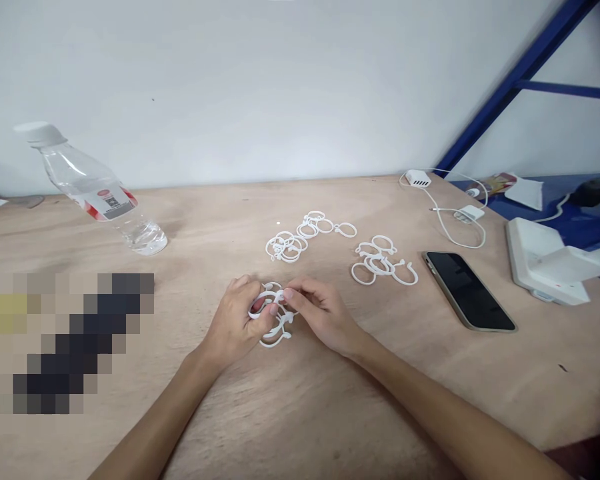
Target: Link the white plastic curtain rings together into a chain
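Between both hands is a white plastic ring [257,313] with a small knob or clasp on it. My left hand [240,313] is closed round the ring's left side, thumb pressed on it. The fingertips of my right hand [320,310] pinch the ring's clasp from the right. Under the hands lie several more white rings [275,344], partly hidden by the fingers. Beyond them is a loose heap of white rings [286,247], trailing to a single ring [347,230]. Another heap of rings [375,261] lies to the right, one of them gaping at its clasp.
A water bottle [103,190] stands at the left, looking tilted, near a blurred-out dark patch [70,353]. At the right are a phone [467,290], a white stand-like device [545,260], and a charger [417,178] with cables. A wall rises behind the wooden table [205,213].
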The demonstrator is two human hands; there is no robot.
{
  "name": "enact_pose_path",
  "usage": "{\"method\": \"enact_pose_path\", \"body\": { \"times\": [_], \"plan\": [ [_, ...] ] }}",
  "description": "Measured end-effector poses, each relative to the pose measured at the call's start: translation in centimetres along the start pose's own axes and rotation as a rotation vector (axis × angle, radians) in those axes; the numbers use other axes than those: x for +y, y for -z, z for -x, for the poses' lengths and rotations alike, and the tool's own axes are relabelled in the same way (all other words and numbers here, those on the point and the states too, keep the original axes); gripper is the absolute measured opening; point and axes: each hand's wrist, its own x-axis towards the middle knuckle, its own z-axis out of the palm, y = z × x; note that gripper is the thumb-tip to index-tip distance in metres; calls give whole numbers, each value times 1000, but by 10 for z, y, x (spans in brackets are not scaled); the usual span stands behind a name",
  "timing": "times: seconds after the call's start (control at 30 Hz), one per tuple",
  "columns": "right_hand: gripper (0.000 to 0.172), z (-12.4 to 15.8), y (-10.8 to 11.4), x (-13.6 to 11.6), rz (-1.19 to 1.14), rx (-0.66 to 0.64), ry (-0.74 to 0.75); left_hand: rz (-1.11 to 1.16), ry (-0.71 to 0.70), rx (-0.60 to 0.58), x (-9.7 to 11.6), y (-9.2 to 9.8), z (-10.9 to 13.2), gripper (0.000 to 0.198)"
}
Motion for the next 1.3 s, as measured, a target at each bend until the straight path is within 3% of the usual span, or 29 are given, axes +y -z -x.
{"method": "enact_pose_path", "body": {
  "times": [0.4, 0.47, 0.53, 0.63, 0.77, 0.93, 1.1, 1.3],
  "plan": [
    [24, 0, 2, -4, 156, 1, 85, -47, 3, -30, 2, 0, 0, 43],
    [22, -3, 12, -4, 327, 48, 184, -42, 10, -34, 1, 0, 0, 42],
    [17, -7, 28, -4, 611, 180, 248, -37, 24, -41, 1, 0, 0, 41],
    [2, -12, 60, 0, 1040, 348, 115, -33, 45, -37, 2, 0, 0, 40],
    [15, -12, 86, 5, 1298, 307, -43, -31, 66, -29, 2, 0, 0, 37],
    [20, -11, 81, 8, 1263, 183, -34, -38, 78, -17, 3, 1, 0, 35],
    [24, -14, 75, 10, 1122, 186, 29, -41, 74, -5, 4, 1, 0, 32],
    [24, -14, 61, 10, 864, 272, 337, -18, 80, -28, 6, 2, 0, 31]
  ]
}}
